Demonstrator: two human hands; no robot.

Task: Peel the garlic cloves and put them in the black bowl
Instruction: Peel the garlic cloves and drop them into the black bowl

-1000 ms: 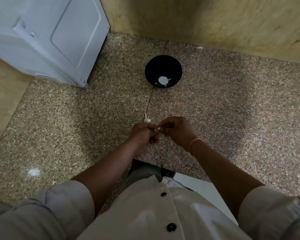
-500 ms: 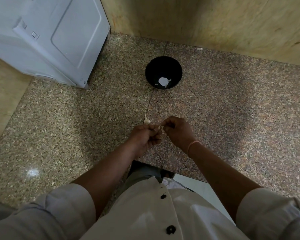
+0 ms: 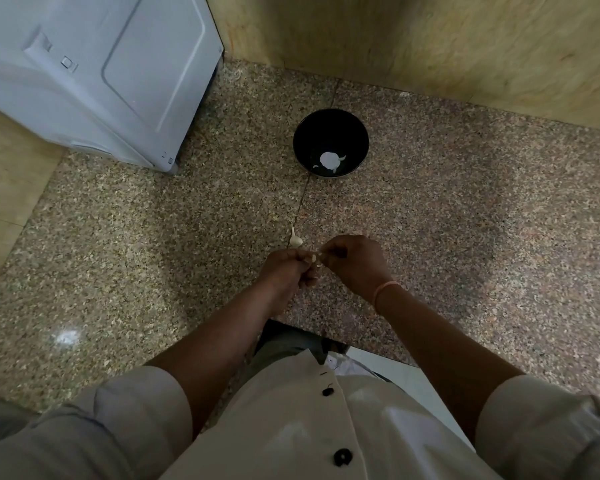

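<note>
Granite surface (image 3: 465,237) bears black bowl (image 3: 309,133), white appliance (image 3: 118,81); left hand (image 3: 284,271), right hand (image 3: 357,265) pinch seemingly a clove (image 3: 314,258).

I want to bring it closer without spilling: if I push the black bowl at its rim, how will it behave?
Probably light: the black bowl holds only a few pale garlic pieces. It may slide easily, since the speckled stone surface looks polished. Its wall seems to narrow towards the base, so a rim push could tip it.
</note>
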